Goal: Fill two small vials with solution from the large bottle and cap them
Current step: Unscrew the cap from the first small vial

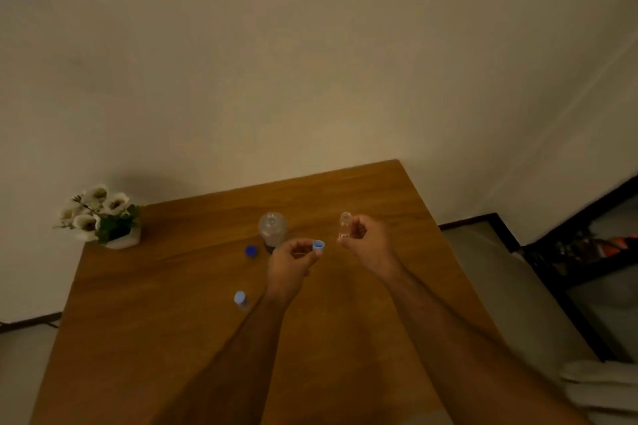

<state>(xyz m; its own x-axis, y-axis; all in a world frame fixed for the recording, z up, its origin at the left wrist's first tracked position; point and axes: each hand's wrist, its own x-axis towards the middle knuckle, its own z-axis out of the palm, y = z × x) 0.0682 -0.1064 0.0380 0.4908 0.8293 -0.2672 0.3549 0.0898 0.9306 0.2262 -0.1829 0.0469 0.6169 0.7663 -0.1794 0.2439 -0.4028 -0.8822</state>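
Note:
My right hand [366,241] grips a small clear vial [345,222] upright above the wooden table [172,338]; the vial's mouth is uncovered. My left hand [293,262] pinches a light blue cap [318,246] just left of that vial, a short gap between them. The large clear bottle [272,229] stands uncapped behind my left hand. Its dark blue cap [251,250] lies on the table to its left. A second small vial [240,298] with a light blue cap on it stands nearer to me, left of my left forearm.
A white pot of white flowers [100,217] sits at the table's far left corner. A dark shelf unit [587,262] stands on the floor to the right. Something white [600,386] lies at the lower right. A plain wall is behind the table.

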